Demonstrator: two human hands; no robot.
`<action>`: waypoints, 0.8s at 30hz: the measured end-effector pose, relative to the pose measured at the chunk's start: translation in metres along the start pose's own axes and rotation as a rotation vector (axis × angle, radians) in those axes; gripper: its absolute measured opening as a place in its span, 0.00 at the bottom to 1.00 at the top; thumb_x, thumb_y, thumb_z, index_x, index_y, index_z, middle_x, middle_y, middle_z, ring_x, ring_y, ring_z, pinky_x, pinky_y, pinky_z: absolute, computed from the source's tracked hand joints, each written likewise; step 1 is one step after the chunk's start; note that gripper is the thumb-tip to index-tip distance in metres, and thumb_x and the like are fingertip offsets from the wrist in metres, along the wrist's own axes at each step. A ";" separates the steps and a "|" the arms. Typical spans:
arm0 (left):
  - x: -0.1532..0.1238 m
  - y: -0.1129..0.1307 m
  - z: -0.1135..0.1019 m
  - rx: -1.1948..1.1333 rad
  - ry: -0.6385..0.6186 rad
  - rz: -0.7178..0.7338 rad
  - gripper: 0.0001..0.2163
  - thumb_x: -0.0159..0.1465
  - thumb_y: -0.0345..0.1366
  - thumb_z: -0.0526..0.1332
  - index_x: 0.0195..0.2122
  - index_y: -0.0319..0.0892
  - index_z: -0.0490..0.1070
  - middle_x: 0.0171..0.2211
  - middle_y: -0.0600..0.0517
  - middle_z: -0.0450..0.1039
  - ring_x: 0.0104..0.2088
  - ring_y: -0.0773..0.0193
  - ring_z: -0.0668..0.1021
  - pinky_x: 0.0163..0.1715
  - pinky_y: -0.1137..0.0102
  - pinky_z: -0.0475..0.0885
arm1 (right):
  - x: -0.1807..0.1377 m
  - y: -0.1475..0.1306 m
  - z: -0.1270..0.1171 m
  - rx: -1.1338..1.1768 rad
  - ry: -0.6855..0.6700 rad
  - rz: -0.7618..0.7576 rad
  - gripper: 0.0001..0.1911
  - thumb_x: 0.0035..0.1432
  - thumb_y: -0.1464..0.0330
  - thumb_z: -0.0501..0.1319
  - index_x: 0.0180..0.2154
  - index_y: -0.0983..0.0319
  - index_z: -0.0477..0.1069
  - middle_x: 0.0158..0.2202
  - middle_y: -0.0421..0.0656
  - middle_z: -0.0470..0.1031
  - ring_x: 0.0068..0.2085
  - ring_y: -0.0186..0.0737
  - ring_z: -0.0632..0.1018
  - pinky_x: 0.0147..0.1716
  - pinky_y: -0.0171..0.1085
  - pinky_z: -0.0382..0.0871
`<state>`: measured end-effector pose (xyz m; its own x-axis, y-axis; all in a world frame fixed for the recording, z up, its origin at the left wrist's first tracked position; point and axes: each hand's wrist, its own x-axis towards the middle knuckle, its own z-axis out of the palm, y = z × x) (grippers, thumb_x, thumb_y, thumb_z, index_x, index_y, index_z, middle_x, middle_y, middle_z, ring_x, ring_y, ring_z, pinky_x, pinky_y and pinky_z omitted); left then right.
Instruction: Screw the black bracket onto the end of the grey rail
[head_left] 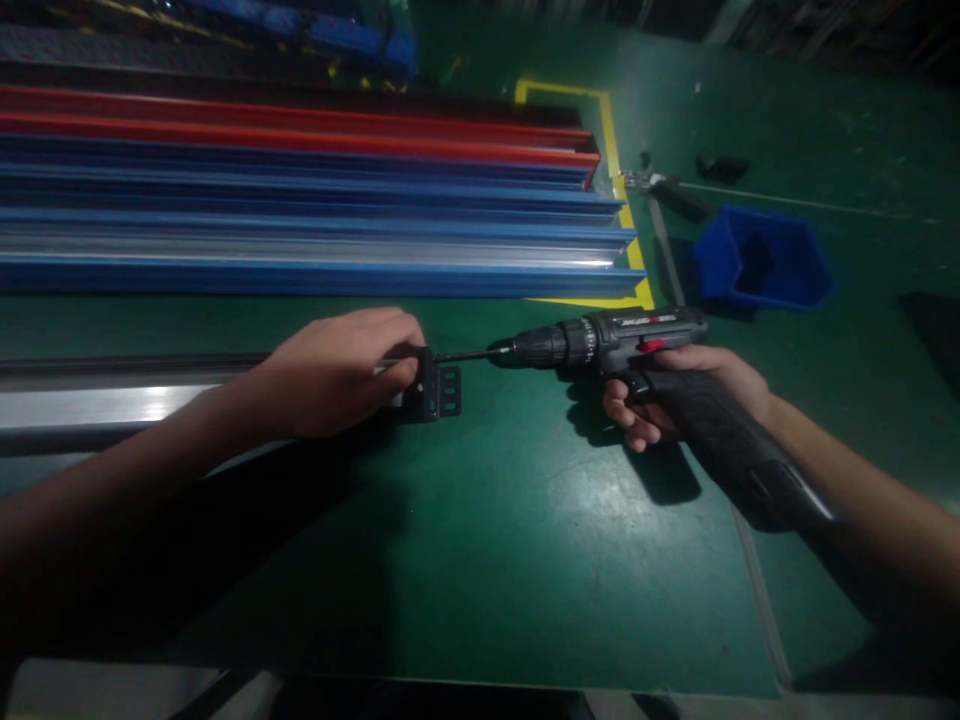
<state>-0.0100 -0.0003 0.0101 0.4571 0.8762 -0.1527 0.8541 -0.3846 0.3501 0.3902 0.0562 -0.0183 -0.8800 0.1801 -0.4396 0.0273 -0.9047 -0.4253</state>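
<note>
Left hand (pixel 341 370), fingers closed, pins a black bracket (pixel 442 392) to a metal rail (pixel 97 405); right hand (pixel 675 390), fingers wrapped round a cordless drill (pixel 622 345), sets its bit (pixel 465 355) at the bracket. Likely screw-driving; the bit needs holding square.

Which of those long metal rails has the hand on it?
The lone silver-grey metal rail nearest the camera, under the left hand; the red and blue rails lie stacked behind, untouched.

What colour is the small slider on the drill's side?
Red slider on the dark grey drill; head view shows it best.
</note>
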 end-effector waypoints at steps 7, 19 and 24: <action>0.000 -0.002 0.001 0.000 -0.005 0.013 0.14 0.70 0.44 0.49 0.42 0.43 0.70 0.40 0.47 0.73 0.39 0.56 0.74 0.38 0.63 0.67 | 0.000 0.001 -0.001 0.023 0.002 0.014 0.21 0.63 0.57 0.62 0.49 0.68 0.69 0.44 0.52 0.79 0.40 0.43 0.81 0.50 0.44 0.75; 0.002 0.006 -0.001 -0.006 -0.019 -0.102 0.12 0.69 0.44 0.51 0.41 0.46 0.71 0.41 0.49 0.74 0.40 0.55 0.75 0.38 0.64 0.65 | 0.000 0.001 -0.005 -0.014 0.015 -0.001 0.22 0.63 0.56 0.60 0.49 0.69 0.69 0.44 0.51 0.78 0.39 0.42 0.80 0.49 0.44 0.74; 0.003 0.006 -0.001 -0.004 -0.028 -0.114 0.12 0.69 0.44 0.51 0.42 0.46 0.71 0.42 0.49 0.75 0.41 0.55 0.75 0.39 0.64 0.66 | 0.000 0.001 -0.004 0.003 0.002 0.004 0.22 0.63 0.56 0.60 0.49 0.68 0.69 0.44 0.51 0.78 0.40 0.42 0.80 0.49 0.45 0.74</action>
<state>-0.0037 0.0000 0.0127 0.3643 0.9055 -0.2175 0.8999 -0.2821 0.3326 0.3922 0.0568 -0.0222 -0.8787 0.1779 -0.4430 0.0291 -0.9063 -0.4216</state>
